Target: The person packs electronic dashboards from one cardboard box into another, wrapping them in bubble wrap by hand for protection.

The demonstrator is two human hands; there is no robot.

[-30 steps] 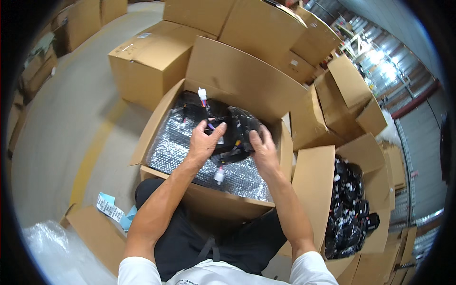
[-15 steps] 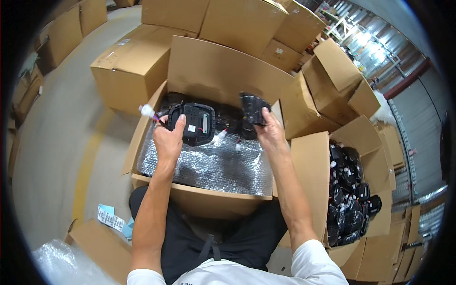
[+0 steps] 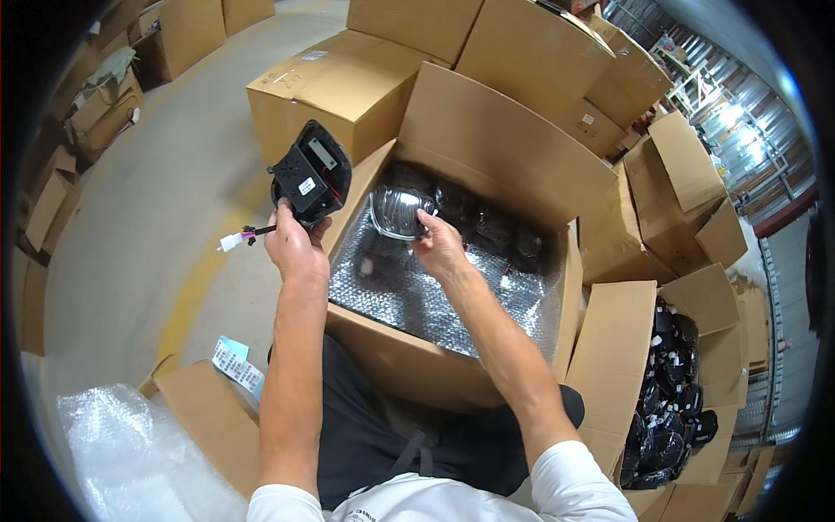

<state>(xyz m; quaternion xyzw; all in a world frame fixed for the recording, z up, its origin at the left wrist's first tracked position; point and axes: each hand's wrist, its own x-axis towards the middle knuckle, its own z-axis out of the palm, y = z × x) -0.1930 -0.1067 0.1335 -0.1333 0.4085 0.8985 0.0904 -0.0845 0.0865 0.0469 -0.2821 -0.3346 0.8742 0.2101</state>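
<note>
Overhead, from the head view, I see my left hand (image 3: 296, 244) raised beside the open cardboard box (image 3: 487, 148), its fingers closed around a black plastic lamp housing (image 3: 310, 178). That part is rounded, matte, with a boxy back and small pale stickers; a thin red and black wire with a white plug (image 3: 231, 241) trails out to the left below it. My right hand (image 3: 439, 248) is over the box, fingers pinching the lower edge of a second lamp unit (image 3: 400, 210), glossy and curved, with a clear shiny lens that catches the light. It sits just above the bubble wrap sheet (image 3: 435, 296), a silvery, dimpled layer covering the box's contents. More dark, glossy lamp parts (image 3: 496, 230) lie in a row along the far side of the box. To the right, another carton (image 3: 609, 365) holds a heap of similar black pieces. Crinkled clear plastic film (image 3: 130, 452) lies at lower left on the smooth concrete floor (image 3: 156, 200).
</note>
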